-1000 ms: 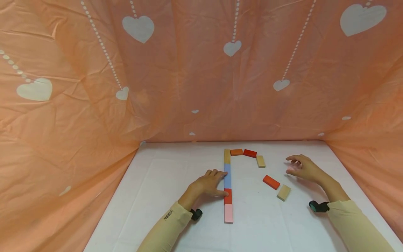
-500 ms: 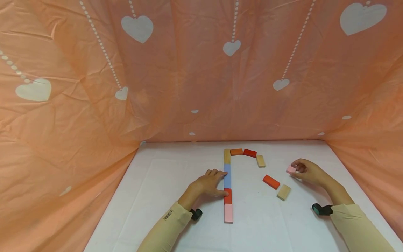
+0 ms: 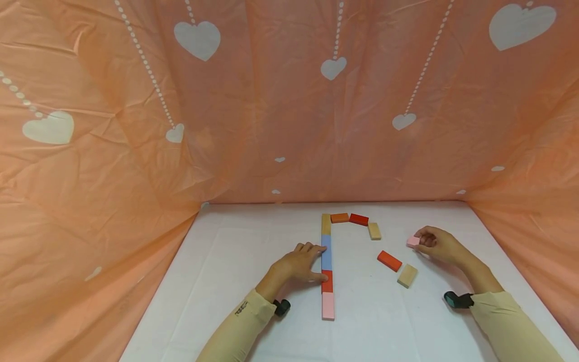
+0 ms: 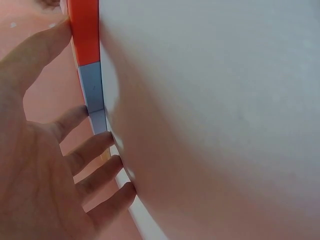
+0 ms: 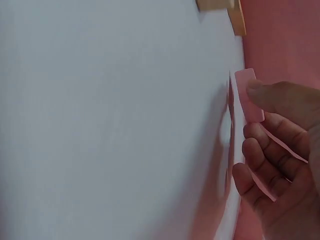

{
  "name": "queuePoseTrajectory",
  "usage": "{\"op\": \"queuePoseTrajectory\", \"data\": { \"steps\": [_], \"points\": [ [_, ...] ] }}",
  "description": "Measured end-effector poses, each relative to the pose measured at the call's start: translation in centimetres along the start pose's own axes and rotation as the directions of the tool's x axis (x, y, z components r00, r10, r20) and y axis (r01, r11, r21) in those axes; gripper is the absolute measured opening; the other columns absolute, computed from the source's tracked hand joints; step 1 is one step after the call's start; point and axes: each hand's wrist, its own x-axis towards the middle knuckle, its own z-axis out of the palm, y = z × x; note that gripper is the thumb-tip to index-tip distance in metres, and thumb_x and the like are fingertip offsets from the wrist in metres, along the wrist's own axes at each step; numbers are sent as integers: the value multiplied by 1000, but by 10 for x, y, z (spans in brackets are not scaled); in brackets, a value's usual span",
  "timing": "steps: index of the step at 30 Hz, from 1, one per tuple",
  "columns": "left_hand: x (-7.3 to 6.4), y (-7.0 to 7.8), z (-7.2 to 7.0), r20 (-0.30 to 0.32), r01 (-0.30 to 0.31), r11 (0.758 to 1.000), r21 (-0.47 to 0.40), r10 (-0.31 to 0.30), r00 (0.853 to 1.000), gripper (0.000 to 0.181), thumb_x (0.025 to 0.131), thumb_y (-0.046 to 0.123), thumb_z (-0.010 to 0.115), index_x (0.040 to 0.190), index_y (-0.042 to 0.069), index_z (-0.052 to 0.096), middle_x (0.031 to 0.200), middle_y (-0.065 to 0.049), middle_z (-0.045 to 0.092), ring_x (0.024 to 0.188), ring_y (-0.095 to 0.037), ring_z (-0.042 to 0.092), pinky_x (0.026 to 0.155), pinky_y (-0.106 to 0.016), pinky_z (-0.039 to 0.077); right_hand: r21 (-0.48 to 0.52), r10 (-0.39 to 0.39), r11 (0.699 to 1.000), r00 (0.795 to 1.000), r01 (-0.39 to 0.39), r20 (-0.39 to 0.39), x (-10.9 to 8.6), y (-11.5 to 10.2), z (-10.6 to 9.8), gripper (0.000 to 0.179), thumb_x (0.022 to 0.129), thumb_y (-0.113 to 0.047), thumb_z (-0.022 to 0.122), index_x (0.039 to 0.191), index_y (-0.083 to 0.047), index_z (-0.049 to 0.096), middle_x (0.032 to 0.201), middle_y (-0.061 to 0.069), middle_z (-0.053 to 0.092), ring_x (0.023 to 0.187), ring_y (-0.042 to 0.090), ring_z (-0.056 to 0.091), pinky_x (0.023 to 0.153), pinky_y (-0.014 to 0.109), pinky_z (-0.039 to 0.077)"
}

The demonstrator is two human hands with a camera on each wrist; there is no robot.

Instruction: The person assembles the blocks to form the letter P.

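My right hand (image 3: 441,245) pinches a pink block (image 3: 413,242) between thumb and fingers. In the right wrist view that pink block (image 5: 249,95) is just off the white surface. My left hand (image 3: 298,262) rests beside a straight row of blocks, fingers spread. Its thumb touches the red block (image 3: 327,285) and a fingertip touches the blue part (image 3: 326,259) of the row. The row ends in a pink block (image 3: 327,306) at the near end and a wooden block (image 3: 326,224) at the far end.
An orange block (image 3: 340,218), a dark red block (image 3: 359,219) and a tan block (image 3: 374,231) curve rightward from the row's far end. Between the hands lie a red-orange block (image 3: 389,261) and another tan block (image 3: 407,276). An orange heart-print cloth (image 3: 289,125) surrounds the white table (image 3: 253,226).
My right hand has closed its fingers on the pink block and picked it up, then moved slightly left with it. The left hand and the row have stayed put.
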Motion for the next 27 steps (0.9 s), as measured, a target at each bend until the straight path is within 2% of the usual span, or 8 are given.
{"op": "queuePoseTrajectory", "data": {
  "steps": [11,19,24,27],
  "points": [
    [0,-2,-3,4,-15,1000,2,15,1000,88,95,59,75,167,23,40,162,-9,45,145,-28,44,115,-48,49,15,-41,999,999,41,-16,18,-26,18,32,95,-15,83,117,2,69,100,7,66,93,23,60,76,23,52],
    [-1,-1,-3,4,-8,1000,-2,8,1000,88,94,59,76,166,24,41,162,-9,45,145,-29,44,115,-49,48,51,-68,996,998,68,8,29,-44,31,30,94,-8,81,119,3,68,102,7,65,97,26,60,78,21,52],
    [1,-2,-1,5,-7,1000,-7,7,1000,89,94,60,76,167,24,39,163,-8,44,146,-28,43,115,-50,48,79,-60,995,998,57,27,35,-55,40,30,96,-6,78,122,3,66,105,10,64,99,28,59,80,22,53],
    [1,-3,-1,3,-10,1000,-12,10,1000,89,94,60,76,167,25,39,164,-8,44,146,-28,43,115,-50,48,98,-24,995,999,19,45,38,-62,46,31,98,-9,76,126,1,65,108,11,64,102,29,58,81,22,53]
  ]
}}
